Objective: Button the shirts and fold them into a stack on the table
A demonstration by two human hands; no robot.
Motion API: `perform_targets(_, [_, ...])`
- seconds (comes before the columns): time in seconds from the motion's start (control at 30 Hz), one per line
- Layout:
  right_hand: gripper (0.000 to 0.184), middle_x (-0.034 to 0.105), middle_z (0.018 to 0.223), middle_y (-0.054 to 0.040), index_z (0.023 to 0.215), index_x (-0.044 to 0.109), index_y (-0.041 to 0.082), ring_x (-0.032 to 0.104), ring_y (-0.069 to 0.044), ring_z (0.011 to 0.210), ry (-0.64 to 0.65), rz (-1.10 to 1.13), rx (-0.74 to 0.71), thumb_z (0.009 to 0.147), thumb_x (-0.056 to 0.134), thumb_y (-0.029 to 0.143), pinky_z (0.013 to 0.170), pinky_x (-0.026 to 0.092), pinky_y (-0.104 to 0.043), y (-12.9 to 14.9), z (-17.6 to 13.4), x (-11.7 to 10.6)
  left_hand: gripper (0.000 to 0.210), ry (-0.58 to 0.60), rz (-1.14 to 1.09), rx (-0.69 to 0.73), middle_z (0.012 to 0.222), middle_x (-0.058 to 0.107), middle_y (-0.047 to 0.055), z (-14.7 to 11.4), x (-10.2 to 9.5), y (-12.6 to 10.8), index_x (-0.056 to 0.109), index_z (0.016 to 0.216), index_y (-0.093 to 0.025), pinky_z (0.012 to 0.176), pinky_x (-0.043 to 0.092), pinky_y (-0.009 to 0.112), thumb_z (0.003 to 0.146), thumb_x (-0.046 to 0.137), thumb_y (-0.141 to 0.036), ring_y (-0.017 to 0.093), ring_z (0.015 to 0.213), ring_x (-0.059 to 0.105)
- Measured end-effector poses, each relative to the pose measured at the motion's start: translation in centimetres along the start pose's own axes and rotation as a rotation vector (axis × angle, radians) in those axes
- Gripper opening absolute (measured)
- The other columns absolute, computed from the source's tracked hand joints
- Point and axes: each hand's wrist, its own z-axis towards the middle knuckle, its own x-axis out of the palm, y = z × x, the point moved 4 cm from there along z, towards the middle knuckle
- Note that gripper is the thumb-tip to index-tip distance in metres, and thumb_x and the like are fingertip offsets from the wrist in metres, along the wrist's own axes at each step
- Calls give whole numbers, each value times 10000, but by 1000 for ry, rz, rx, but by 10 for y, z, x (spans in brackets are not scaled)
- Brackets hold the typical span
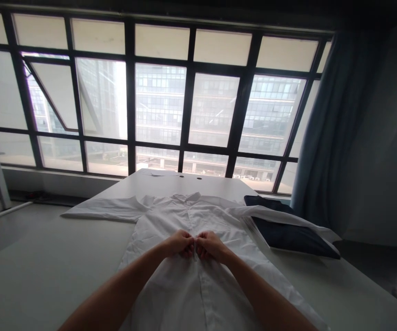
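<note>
One shirt (172,294), two hands (181,243) (211,246)

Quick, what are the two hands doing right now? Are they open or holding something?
Left hand: closed, fingers pinching the front of the shirt.
Right hand: closed too, pinching the shirt right beside the left hand.

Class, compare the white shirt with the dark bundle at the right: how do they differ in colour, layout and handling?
Colour: the shirt is white, while the bundle looks dark navy. Layout: the shirt is spread wide with its sleeves out; the bundle is compact. Handling: the left hand and right hand pinch the shirt's front; neither touches the bundle. Shared: both are on the table.
</note>
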Motion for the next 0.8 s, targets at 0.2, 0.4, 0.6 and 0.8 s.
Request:
perform_targets(0.2, [121, 578, 472, 53, 699, 553, 174, 498, -81, 357, -105, -96, -66, 813, 580, 202, 352, 343, -165, -3, 4, 6, 545, -73, 23, -10, 540, 593, 3, 2, 1, 2, 600, 656, -125, 493, 427, 220, 795, 603, -652, 100, 469, 550])
perform_targets(0.4, [8, 614, 515, 43, 787, 584, 170, 557, -116, 392, -159, -170, -94, 790, 591, 166, 370, 395, -188, -2, 6, 2, 501, -124, 73, -24, 469, 522, -28, 3, 1, 3, 574, 614, -144, 435, 346, 216, 790, 643, -608, 83, 404, 453])
perform_targets(0.6, [117, 634, 532, 21, 744, 627, 151, 588, -111, 436, -60, -64, -46, 831, 564, 199, 410, 449, -184, -4, 5, -2, 377, -141, 95, -24, 440, 474, -45, 3, 1, 2, 544, 598, -159, 411, 287, 206, 850, 618, -430, 68, 372, 381])
perform_targets(0.8, [222, 595, 489, 11, 626, 599, 155, 559, -120, 384, -114, -179, -4, 832, 527, 195, 355, 403, -191, -4, 7, -4, 296, -144, 189, 25, 447, 480, -41, 0, 4, -3, 518, 612, -174, 433, 333, 212, 897, 508, -254, 96, 390, 435])
